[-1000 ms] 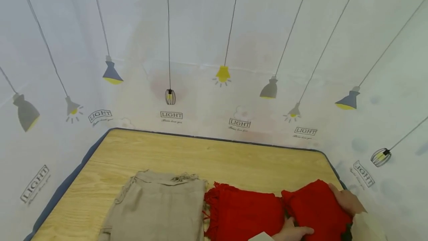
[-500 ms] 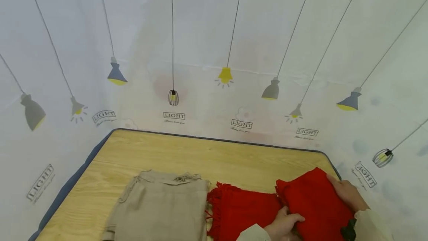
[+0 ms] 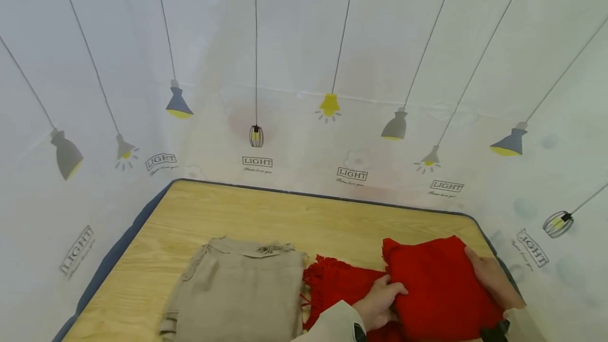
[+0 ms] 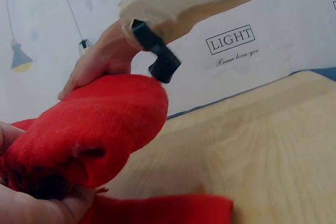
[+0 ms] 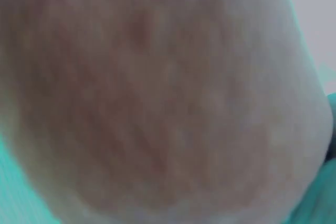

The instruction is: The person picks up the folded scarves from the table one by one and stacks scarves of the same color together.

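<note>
Both hands hold a folded red scarf (image 3: 444, 289) above the right part of the table. My left hand (image 3: 380, 300) grips its left edge, thumb on top and fingers beneath. At the right edge, my right hand (image 3: 491, 276) holds the cloth, with part of its fingers hidden. The left wrist view shows the scarf (image 4: 105, 124) as a thick, rounded fold. Under and left of it lies more red fringed cloth (image 3: 339, 281) on the table. Farther left is a folded beige shawl (image 3: 242, 294) with fringes. Blurred skin fills most of the right wrist view.
The wooden table (image 3: 285, 212) has a dark blue edge along its back and sides. A pale wall covering (image 3: 294, 41) printed with hanging lamps surrounds it. A black device (image 4: 157, 51) is strapped at the right wrist.
The held scarf has risen and shifted left over the lying red cloth, turning flatter and squarer to the view. Both hands have moved with it. The head view has turned slightly left.
</note>
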A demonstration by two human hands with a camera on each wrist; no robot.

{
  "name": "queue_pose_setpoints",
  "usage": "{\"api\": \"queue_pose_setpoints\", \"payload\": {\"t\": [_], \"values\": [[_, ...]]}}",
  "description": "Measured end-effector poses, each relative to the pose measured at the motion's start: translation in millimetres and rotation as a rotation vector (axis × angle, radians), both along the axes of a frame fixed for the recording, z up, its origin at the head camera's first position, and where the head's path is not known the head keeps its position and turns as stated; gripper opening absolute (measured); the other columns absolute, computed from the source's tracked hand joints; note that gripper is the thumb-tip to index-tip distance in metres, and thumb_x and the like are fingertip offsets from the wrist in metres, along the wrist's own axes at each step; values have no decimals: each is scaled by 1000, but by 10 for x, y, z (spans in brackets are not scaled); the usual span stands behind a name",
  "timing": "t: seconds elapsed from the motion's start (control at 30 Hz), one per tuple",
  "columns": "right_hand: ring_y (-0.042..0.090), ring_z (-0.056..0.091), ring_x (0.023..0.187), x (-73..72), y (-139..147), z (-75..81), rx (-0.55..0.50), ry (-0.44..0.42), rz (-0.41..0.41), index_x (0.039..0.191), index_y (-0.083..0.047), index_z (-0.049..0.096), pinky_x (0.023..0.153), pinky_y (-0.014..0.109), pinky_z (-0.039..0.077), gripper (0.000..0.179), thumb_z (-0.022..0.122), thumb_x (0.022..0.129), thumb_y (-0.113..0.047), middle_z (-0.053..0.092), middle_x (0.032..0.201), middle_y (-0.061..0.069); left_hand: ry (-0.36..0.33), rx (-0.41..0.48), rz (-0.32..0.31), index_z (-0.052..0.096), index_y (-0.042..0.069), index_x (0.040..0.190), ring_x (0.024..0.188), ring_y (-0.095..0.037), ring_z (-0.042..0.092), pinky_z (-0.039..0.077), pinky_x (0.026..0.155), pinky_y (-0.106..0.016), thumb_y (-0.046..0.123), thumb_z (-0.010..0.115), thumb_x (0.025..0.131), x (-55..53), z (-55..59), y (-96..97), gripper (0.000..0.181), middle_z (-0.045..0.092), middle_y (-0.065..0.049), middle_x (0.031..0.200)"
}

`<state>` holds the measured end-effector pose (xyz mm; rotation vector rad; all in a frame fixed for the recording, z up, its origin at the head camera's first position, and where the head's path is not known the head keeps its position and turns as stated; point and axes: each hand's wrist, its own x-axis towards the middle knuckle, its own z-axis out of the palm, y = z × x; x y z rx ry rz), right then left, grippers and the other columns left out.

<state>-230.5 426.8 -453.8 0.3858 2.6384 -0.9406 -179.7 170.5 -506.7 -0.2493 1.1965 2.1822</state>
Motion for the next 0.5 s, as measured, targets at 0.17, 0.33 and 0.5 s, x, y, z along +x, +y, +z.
{"api": "queue_pose_setpoints", "payload": {"t": [0.17, 0.33, 0.5], "values": [[27, 59, 85, 41, -197, 13, -131, 6, 15, 130, 21, 35, 70, 35, 48, 88, 17, 97, -58, 54, 109, 32, 18, -52, 1, 44, 5, 135, 104, -31, 51, 40, 93, -61, 4, 52, 76, -57, 9, -230, 59, 53, -13, 119], [24, 60, 84, 62, -381, 70, -172, -15, 20, 130, 22, 29, 71, 38, 50, 91, 23, 96, -62, 53, 110, 31, 83, -87, -3, 45, 9, 137, 104, -28, 52, 43, 88, -46, 6, 52, 75, -150, 36, -469, 62, 54, -10, 121], [29, 58, 93, 117, -526, 112, -196, -30, 12, 131, 22, 26, 77, 41, 50, 91, 27, 95, -62, 48, 117, 35, 151, -97, -30, 47, 9, 136, 102, -23, 53, 44, 84, -37, 6, 50, 73, -194, 25, -662, 63, 56, -8, 119]]}}
